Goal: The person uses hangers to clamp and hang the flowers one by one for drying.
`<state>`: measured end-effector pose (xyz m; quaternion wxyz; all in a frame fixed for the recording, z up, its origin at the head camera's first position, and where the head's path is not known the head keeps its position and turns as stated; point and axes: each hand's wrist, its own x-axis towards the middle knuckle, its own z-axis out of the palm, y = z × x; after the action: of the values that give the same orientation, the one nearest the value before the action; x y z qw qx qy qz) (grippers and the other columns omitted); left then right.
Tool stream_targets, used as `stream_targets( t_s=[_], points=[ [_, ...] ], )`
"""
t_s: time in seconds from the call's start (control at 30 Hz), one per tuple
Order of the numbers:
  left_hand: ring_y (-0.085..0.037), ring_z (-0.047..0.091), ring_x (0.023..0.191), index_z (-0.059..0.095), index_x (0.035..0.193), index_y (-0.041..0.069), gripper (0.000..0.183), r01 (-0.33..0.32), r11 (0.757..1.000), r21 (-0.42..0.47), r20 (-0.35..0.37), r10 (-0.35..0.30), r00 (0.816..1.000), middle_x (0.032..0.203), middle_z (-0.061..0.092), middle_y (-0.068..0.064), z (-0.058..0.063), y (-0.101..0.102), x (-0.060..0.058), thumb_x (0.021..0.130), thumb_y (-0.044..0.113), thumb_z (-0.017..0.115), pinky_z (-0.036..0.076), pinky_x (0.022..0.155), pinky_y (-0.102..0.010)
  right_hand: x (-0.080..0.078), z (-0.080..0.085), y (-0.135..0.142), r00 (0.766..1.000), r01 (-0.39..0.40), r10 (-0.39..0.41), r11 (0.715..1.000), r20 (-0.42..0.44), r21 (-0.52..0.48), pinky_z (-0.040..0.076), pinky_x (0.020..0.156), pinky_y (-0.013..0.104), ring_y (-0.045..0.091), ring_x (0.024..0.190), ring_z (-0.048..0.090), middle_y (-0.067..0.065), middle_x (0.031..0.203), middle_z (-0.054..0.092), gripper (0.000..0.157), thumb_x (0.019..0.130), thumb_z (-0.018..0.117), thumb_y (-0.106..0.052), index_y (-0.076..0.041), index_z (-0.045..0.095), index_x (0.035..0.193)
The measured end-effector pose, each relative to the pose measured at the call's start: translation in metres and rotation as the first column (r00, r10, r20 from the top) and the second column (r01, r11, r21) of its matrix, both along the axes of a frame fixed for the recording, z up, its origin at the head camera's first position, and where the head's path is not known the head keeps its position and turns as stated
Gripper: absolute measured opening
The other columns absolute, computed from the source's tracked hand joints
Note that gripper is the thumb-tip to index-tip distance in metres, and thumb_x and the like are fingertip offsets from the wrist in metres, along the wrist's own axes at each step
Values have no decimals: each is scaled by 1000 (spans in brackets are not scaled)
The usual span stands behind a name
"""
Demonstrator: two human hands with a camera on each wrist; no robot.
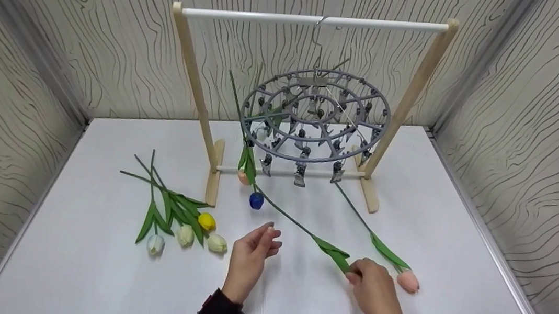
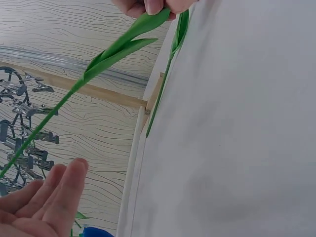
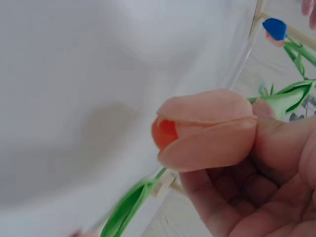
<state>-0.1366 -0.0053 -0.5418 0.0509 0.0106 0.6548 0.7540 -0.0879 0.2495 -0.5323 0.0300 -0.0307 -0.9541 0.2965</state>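
Note:
My right hand [image 1: 373, 291] pinches an artificial pink tulip [image 3: 207, 131] just behind its bloom, between thumb and fingers. In the head view the bloom is hidden by the hand, while leaves and a long stem slant up and left toward the hanging rack. My left hand [image 1: 250, 254] is raised below that stem, fingers loosely extended and holding nothing. A round grey clip hanger [image 1: 311, 158] hangs by a hook from a white rail. On its left side, a blue tulip [image 1: 256, 201] and a peach tulip [image 1: 243, 177] hang bloom down.
Another pink tulip [image 1: 408, 281] lies on the white table [image 1: 293, 311], right of my right hand. At the left lies a bunch with a yellow tulip [image 1: 207, 221] and several pale ones. The stand's wooden posts [image 1: 415, 93] flank the hanger, close to the patterned back wall.

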Motion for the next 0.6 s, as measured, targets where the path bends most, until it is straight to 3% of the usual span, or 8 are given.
stream_targets(
  t_s=[0.13, 0.3, 0.47, 0.6],
  points=[
    [-26, 70, 95, 55, 134, -7, 51, -1, 1000, -1, -36, 1, 999, 112, 70, -14, 4, -2, -3, 100, 31, 61, 57, 84, -32, 3, 3, -17, 995, -81, 79, 996, -66, -32, 48, 59, 26, 8, 67, 55, -7, 73, 60, 17, 83, 76, 2, -11, 67, 79],
    [-30, 72, 91, 64, 121, -6, 33, -31, 998, 60, -96, 37, 995, 101, 72, -15, 14, -5, -6, 98, 17, 65, 59, 80, -35, 6, 9, -28, 977, -181, 176, 983, -122, -27, 48, 59, 23, 6, 67, 53, -9, 75, 57, 18, 83, 76, 3, -12, 66, 80],
    [-31, 72, 86, 68, 113, -4, 25, -49, 996, 78, -166, 61, 984, 96, 71, -17, 25, -10, -6, 96, 15, 67, 60, 77, -37, 5, 14, -32, 966, -220, 217, 975, -139, -9, 49, 61, 25, 6, 69, 53, -10, 76, 56, 19, 83, 77, 3, -11, 66, 80],
    [-31, 72, 90, 66, 118, -3, 22, -6, 998, 60, -209, 18, 978, 101, 71, -17, 30, -13, -4, 98, 5, 62, 59, 80, -37, 2, 17, -32, 965, -220, 216, 976, -146, -10, 49, 60, 25, 7, 68, 53, -9, 75, 56, 17, 83, 77, 3, -10, 66, 80]
  ],
)
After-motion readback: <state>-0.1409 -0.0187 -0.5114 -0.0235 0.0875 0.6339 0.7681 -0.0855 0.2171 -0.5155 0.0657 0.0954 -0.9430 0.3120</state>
